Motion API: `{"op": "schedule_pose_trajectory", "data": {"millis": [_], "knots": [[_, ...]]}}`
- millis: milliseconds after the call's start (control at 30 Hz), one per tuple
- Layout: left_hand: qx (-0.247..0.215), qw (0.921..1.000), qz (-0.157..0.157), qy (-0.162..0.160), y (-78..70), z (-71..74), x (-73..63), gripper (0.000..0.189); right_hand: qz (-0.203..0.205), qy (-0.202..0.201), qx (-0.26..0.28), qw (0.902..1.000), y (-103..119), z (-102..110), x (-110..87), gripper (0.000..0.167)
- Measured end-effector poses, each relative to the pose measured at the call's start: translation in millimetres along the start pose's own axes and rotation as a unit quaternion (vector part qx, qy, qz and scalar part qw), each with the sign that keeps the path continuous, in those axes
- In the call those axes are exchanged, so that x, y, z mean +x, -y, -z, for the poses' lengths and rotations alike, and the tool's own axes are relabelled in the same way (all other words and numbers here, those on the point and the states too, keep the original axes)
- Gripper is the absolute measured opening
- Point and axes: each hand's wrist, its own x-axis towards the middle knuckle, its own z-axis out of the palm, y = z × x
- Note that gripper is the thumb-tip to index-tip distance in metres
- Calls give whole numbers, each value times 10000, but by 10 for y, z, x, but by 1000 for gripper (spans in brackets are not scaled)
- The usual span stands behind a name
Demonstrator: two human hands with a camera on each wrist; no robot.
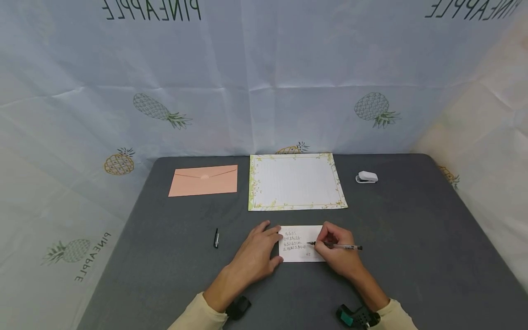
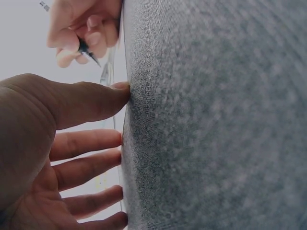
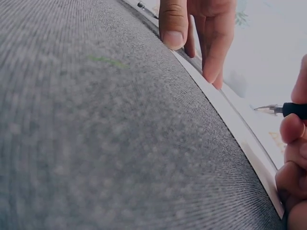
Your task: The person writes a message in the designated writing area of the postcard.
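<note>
A small white card [image 1: 294, 255] with several lines of handwriting lies near the front of the dark table. At its left edge rests my left hand [image 1: 256, 251], fingers spread and fingertips on the card and table; the left wrist view shows its thumb [image 2: 91, 103] pressing down. My right hand [image 1: 339, 250] pinches a pen [image 1: 344, 246] over the card's right part. The pen's tip points left toward the writing. In the right wrist view, the pen [image 3: 291, 109] has its tip a little above the card [image 3: 240, 129]; part of the right hand is cut off there.
A black pen cap [image 1: 216, 239] lies to the left. Behind the card are a peach envelope [image 1: 202, 185], a large sheet with a floral border [image 1: 294, 183] and a white stapler [image 1: 366, 177]. A pineapple-print cloth [image 1: 264, 68] hangs behind the table [image 1: 396, 220].
</note>
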Motion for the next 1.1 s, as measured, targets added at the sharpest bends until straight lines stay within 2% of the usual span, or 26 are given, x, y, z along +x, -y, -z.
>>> {"op": "schedule_pose_trajectory", "data": {"millis": [300,600,767,933,1100], "knots": [[81,9999,-83,2,3,5,-5,52,-371,40,281,9989,94,16,27,38],[245,9994,-223,-76,-3,16,-15,50,-411,199,295,9985,126,29,36,30],[337,9992,-213,-71,2,24,-40,67,-569,241,418,9972,133,24,50,30],[20,9999,4,-167,44,43,-72,74,-664,251,476,9963,119,21,56,30],[-518,9974,231,-434,131,157,-151,77,-1013,103,703,9923,140,132,35,23]]}}
